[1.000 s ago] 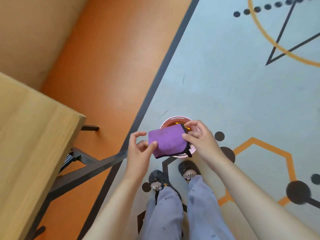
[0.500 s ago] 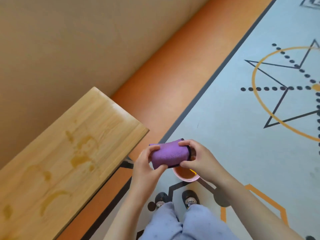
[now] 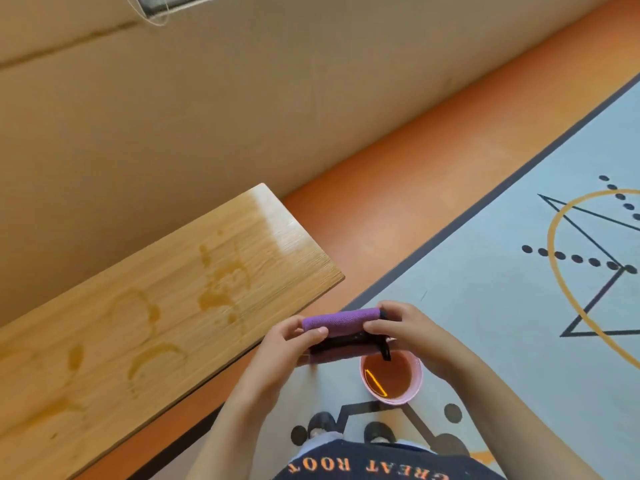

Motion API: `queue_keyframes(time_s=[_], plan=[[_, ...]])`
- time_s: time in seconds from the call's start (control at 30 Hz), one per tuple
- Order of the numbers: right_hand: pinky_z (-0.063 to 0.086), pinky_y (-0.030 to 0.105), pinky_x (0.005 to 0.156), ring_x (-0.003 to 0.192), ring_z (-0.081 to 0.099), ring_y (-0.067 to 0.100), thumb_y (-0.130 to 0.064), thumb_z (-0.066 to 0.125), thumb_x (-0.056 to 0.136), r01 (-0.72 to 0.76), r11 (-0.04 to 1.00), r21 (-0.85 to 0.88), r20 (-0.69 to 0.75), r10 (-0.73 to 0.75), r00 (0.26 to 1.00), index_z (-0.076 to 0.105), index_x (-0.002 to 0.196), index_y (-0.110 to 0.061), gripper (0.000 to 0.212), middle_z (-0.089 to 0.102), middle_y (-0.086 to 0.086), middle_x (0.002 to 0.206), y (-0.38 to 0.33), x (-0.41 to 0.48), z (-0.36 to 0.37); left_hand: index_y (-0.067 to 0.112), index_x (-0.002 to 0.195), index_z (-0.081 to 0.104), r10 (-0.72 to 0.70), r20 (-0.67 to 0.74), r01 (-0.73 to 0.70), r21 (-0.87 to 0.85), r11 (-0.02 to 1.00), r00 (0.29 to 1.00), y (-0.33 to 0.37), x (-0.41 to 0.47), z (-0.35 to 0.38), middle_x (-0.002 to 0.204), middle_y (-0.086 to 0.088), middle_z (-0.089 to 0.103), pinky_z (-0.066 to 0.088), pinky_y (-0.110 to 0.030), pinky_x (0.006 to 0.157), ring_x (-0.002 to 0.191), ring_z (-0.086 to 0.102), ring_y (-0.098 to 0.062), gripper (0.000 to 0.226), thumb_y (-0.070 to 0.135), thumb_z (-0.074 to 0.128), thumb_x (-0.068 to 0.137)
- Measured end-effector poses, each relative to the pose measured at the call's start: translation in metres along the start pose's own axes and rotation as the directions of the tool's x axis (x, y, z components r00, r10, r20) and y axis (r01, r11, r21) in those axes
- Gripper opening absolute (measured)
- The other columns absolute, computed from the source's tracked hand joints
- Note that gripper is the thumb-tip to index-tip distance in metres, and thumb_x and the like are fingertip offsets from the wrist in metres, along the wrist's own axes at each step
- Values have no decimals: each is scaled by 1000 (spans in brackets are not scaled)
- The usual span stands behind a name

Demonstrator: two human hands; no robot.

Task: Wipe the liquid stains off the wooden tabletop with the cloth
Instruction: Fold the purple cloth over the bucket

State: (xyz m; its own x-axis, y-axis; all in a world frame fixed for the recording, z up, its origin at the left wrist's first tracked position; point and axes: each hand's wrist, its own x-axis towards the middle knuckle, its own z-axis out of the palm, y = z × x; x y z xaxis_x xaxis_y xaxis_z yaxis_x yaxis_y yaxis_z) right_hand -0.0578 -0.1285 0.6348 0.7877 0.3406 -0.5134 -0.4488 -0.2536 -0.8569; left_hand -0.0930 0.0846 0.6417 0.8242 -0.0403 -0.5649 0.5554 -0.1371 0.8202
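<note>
Left hand (image 3: 277, 344) fingers (image 3: 313, 332) curl over the left end of the purple cloth (image 3: 341, 320), thumb side underneath, clamped on it; right hand (image 3: 412, 336) fingers (image 3: 377, 327) pinch the right end the same way, so both hands grip the cloth. Cloth is rolled or folded into a short fat bar held level in the air between the hands, black edge binding showing on the underside, a black loop tab (image 3: 385, 351) dangling at the right end. It's off the table, just beside the near edge of the wooden tabletop (image 3: 104, 341) and above a pink cup (image 3: 393, 377) of amber liquid standing on the floor. No contact with the wood yet. Looks like soft, light microfibre: no stiffness, will flop if held by one corner, grippy rather than slick; can't tell if it's damp. My read: keep it folded into a pad, flat palm on top with fingers spread over it, not a pinch at the ends, so pressure goes into the wood. Stains (image 3: 221, 289) are amber rings and blotches spread along the board, nearest cluster just left of the hands, more further left (image 3: 156, 362). Risk: the tab or a loose end dipping into the cup, or knocking it over. Wiping itself not started.
</note>
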Motion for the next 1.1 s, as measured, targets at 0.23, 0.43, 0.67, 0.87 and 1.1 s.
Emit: queue_keyframes(time_s=[0.23,0.43,0.67,0.87,1.1], plan=[[56,41,77,81,70,23,-35,73,79,-58,996,63,0,59,998,68,94,-15,27,71,10,85,-18,15,16,8,111,67,-48,4,48,-214,976,999,8,2,-8,106,-15,72,55,-44,89,98,69,-31,24,17,64,88],[44,23,51,56,56,9,-32,74,75,39,979,-201,-144,-69,987,58,85,-4,33,58,4,68,-20,23,23,7,99,68,-19,-113,-5,-211,977,993,10,8,1,96,-16,72,58,-44,83,90,71,-28,22,25,68,86],[38,27,50,59,50,13,-46,60,78,107,790,-603,-301,-350,887,37,66,-25,33,51,-7,61,-17,23,55,22,64,39,468,-454,-223,494,841,758,14,2,26,65,4,48,37,-13,53,58,44,-9,36,20,70,82],[39,19,47,52,49,4,-34,65,81,194,871,-452,-311,-357,881,41,65,-25,30,48,-7,55,-20,18,51,24,73,58,534,-464,-363,410,837,707,13,-4,20,70,6,61,45,-15,61,70,58,-9,18,27,75,79],[58,34,65,69,66,10,-38,62,87,246,956,-160,-214,-277,937,64,83,-17,21,66,0,73,-26,15,42,24,89,71,553,-458,-490,261,832,696,10,-16,25,84,10,68,56,-24,72,84,67,-10,12,18,76,81]])
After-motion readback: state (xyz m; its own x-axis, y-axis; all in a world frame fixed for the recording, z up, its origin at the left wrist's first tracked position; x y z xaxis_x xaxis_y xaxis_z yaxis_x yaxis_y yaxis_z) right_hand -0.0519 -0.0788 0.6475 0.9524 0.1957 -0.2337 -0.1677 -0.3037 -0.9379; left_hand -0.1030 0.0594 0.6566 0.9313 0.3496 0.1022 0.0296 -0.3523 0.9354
